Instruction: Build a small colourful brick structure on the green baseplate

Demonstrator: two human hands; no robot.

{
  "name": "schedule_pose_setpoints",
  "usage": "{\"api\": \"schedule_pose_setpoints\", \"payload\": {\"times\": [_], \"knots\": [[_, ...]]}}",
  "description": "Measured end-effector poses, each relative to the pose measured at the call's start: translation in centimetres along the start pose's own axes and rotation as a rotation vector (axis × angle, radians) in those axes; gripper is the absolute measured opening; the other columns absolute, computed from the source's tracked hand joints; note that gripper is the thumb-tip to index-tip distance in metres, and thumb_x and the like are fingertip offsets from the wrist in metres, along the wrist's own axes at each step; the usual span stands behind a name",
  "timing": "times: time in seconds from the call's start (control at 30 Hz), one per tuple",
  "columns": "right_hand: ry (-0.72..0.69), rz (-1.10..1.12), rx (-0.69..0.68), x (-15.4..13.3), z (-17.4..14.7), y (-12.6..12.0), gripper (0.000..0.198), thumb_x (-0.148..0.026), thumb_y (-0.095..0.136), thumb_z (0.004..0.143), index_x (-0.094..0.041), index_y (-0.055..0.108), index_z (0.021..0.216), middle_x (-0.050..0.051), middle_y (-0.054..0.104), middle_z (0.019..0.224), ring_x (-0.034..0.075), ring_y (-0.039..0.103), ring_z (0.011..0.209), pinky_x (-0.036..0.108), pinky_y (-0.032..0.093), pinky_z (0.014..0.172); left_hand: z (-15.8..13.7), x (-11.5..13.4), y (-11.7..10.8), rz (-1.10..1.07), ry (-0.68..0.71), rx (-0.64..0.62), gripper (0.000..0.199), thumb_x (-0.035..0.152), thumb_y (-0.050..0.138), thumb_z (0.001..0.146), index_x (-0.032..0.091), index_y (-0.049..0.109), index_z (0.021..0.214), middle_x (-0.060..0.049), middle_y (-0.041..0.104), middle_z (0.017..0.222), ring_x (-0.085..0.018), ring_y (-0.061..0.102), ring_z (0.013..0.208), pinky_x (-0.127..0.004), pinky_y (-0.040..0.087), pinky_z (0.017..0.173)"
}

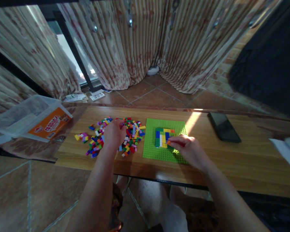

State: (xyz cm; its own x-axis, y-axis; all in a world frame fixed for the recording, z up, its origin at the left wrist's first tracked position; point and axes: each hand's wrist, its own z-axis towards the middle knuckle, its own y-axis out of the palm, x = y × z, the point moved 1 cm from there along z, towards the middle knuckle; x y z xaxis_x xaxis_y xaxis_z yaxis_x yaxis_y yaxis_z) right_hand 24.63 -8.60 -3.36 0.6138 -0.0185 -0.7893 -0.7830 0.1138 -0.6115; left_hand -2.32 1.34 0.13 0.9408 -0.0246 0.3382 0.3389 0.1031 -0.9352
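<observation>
On the wooden table lies a green baseplate [151, 153] with a patch of blue, white, yellow, green and orange bricks [160, 138] built on it. My right hand [187, 148] is at the right side of this patch, thumb and finger pinched on a small orange brick [168, 142]. To the left, my left hand [114, 133] reaches into a spread pile of loose toy bricks [132, 137] in many colours. Its fingers are curled together, and whatever is between the tips is hidden.
A clear plastic box [26, 112] with an orange label stands left of the pile. A black phone [224, 127] lies right of the baseplate, with white paper [286, 149] at the far right. Striped curtains [140, 42] hang behind the table.
</observation>
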Motion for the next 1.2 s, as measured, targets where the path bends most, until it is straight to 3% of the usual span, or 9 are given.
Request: {"api": "schedule_pose_setpoints", "payload": {"times": [0.33,0.57,0.77,1.2], "knots": [[-0.149,-0.152,0.156,-0.88,-0.04,0.34,0.024,-0.034,0.054,0.087,-0.024,0.074,0.08,0.006,0.069,0.083,0.018,0.064,0.069,0.034,0.053,0.067,-0.18,0.26,-0.2,-0.033,0.003,-0.028,0.03,0.027,0.052,0.085,0.018,0.071,0.106,-0.009,0.074,0.098,-0.023,0.068,0.093,-0.031,0.05,0.083],[-0.236,-0.166,-0.013,-0.39,-0.39,-0.28,0.02,-0.037,0.065,0.08,-0.025,0.072,0.094,0.007,0.064,0.103,0.021,0.064,0.09,0.037,0.054,0.083,-0.18,0.16,-0.28,-0.005,0.003,-0.014,0.03,0.028,0.051,0.086,0.018,0.072,0.106,-0.01,0.074,0.101,-0.025,0.067,0.097,-0.032,0.05,0.083],[-0.225,-0.221,0.004,-0.34,-0.31,-0.34,0.016,-0.035,0.06,0.084,-0.024,0.071,0.084,0.007,0.062,0.101,0.022,0.063,0.091,0.041,0.052,0.086,-0.23,0.16,-0.36,0.01,0.015,-0.026,0.029,0.029,0.051,0.086,0.018,0.072,0.103,-0.01,0.075,0.096,-0.024,0.068,0.094,-0.031,0.05,0.08],[-0.212,-0.179,0.09,-0.14,0.38,0.56,0.017,-0.035,0.059,0.084,-0.026,0.073,0.084,0.007,0.063,0.099,0.021,0.063,0.089,0.04,0.052,0.082,-0.17,0.07,-0.23,-0.027,0.027,-0.032,0.027,0.028,0.052,0.086,0.018,0.072,0.101,-0.009,0.075,0.095,-0.022,0.068,0.091,-0.028,0.049,0.078]]}}
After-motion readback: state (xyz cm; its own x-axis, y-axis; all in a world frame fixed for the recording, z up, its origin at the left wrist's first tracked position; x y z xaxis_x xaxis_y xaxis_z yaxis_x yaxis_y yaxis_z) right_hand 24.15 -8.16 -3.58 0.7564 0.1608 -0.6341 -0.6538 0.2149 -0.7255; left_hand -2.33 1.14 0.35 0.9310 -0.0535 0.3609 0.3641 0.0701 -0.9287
